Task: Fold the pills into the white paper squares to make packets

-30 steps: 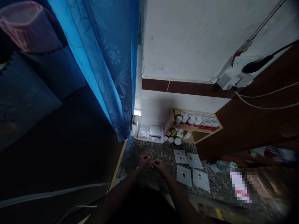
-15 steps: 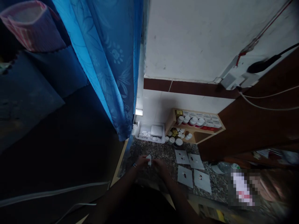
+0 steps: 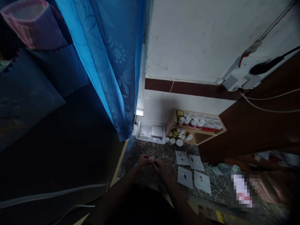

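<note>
White piece [image 3: 152, 158] between left hand [image 3: 143, 160] and right hand [image 3: 160, 167] (tiny; blurred)

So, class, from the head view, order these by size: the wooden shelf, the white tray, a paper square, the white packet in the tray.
Largest first: wooden shelf, white tray, paper square, white packet. The paper square sits nearer the camera than the tray and packet, so its real size against them is unsure.

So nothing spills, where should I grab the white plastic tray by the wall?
Take the white plastic tray by its near long rim, probably coming from the front and above. That raised edge faces you across the granite counter, while the blue curtain hangs at its left end and the wooden shelf stands at its right. Avoid the small white pieces inside.
</note>
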The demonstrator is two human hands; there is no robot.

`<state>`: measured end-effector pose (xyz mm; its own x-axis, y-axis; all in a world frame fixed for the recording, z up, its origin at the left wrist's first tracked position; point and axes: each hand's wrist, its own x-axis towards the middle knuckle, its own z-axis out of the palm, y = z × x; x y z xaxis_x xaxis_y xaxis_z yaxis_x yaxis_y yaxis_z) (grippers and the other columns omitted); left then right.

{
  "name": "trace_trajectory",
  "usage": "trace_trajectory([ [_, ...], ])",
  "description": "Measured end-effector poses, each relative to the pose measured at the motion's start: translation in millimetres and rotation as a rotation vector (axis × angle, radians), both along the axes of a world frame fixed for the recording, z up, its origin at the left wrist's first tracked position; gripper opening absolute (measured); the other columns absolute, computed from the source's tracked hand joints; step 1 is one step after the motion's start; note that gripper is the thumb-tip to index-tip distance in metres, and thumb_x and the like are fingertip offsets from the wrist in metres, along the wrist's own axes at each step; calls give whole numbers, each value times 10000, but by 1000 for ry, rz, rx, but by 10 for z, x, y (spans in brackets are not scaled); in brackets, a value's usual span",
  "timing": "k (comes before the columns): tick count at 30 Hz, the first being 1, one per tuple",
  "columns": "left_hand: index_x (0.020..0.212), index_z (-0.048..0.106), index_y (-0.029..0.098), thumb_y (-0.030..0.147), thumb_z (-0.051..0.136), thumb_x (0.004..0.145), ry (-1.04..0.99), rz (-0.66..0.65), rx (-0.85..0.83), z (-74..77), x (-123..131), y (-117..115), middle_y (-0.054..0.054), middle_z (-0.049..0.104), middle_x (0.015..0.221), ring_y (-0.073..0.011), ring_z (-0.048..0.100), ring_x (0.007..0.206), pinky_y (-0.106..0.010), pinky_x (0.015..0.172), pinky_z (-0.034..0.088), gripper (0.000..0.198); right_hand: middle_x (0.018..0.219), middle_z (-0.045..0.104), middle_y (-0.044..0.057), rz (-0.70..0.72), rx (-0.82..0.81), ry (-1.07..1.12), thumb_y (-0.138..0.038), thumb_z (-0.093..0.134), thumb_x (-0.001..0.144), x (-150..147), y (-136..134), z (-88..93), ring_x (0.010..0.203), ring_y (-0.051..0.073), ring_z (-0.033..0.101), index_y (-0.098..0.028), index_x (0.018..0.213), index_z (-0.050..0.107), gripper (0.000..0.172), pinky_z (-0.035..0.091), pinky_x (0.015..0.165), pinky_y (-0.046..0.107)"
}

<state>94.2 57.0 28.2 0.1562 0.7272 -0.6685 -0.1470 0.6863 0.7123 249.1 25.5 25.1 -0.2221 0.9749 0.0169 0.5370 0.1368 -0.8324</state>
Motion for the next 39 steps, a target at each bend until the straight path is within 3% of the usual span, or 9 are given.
trace_trajectory([
  [10, 684, 686, 113, 233, 750, 495, 28, -8, 56, 60, 31, -16, 14, 638, 610, -135, 585, 576, -295, 648, 493, 232, 658, 647, 55, -242, -137, 259, -618, 494, 745, -92, -29, 17, 648, 208, 592, -185, 669, 606, 454, 454, 623, 303],
  [16, 742, 683, 105, 300, 831, 388, 10, -19, 95, 66, 78, -17, 9, 643, 602, -131, 573, 555, -266, 599, 463, 430, 622, 629, 62, -318, -145, 269, -642, 491, 723, -107, 11, 4, 619, 213, 587, -193, 640, 566, 462, 456, 605, 311],
  [21, 645, 657, 106, 300, 851, 313, 90, 7, 153, 26, 85, 14, 27, 601, 545, -124, 548, 544, -253, 579, 447, 431, 741, 657, 62, -227, -76, 118, -485, 501, 773, -55, 20, 44, 692, 206, 602, -186, 784, 599, 315, 454, 652, 303],
  [26, 624, 648, 113, 289, 830, 354, 170, -120, 222, 83, 11, 40, 30, 595, 539, -123, 539, 554, -226, 544, 421, 370, 883, 662, 60, -52, -22, -34, -371, 484, 808, 41, 32, 171, 739, 181, 595, -197, 957, 627, 270, 445, 686, 286],
  [30, 649, 658, 102, 336, 813, 413, 236, -277, 257, 63, -32, 38, 36, 587, 540, -123, 540, 555, -215, 523, 407, 367, 814, 656, 49, 43, -59, -153, -312, 504, 788, 74, 79, 267, 708, 175, 580, -187, 852, 640, 195, 422, 654, 271],
  [33, 749, 675, 94, 358, 786, 499, 284, -305, 323, -24, -14, -3, 31, 595, 565, -120, 548, 557, -213, 527, 419, 380, 748, 647, 36, 84, -117, -196, -268, 529, 759, 92, 116, 261, 671, 168, 568, -176, 778, 629, 137, 400, 625, 259],
  [37, 991, 653, 123, 270, 714, 644, 408, -180, 562, -96, 33, -108, -52, 673, 856, -162, 606, 757, -243, 630, 490, 382, 726, 626, 31, 58, -110, -193, -241, 523, 751, 113, 128, 169, 682, 167, 552, -177, 720, 612, 114, 400, 640, 262],
  [39, 966, 664, 154, 228, 662, 699, 468, -204, 706, -77, 36, -157, -85, 646, 1036, -186, 593, 909, -274, 721, 506, 277, 738, 609, 29, 50, -83, -171, -232, 523, 745, 114, 123, 114, 697, 163, 544, -183, 693, 599, 105, 407, 648, 260],
])
